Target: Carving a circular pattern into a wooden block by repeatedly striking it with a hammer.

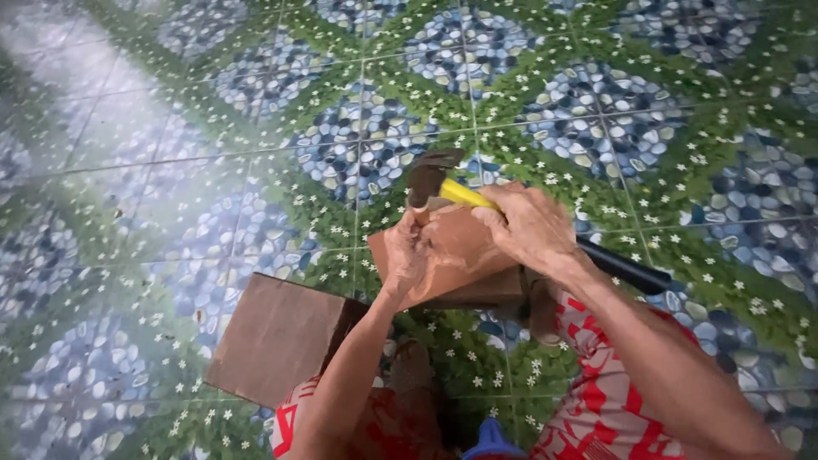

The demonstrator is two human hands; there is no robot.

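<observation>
Fingers (pixel 498 223) gripping hammer (pixel 443 183), handle lower-right, head upper-left

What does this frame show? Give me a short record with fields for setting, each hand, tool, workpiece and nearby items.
setting: patterned tile floor, seen from above
right hand: closed around the hammer's shaft near the head
left hand: steadying the wooden piece at its left edge
tool: hammer with yellow and black handle, head at the piece's top edge
workpiece: wooden piece, reddish-brown, tilted
nearby: brown wooden block on the floor to the left; red patterned clothing
</observation>
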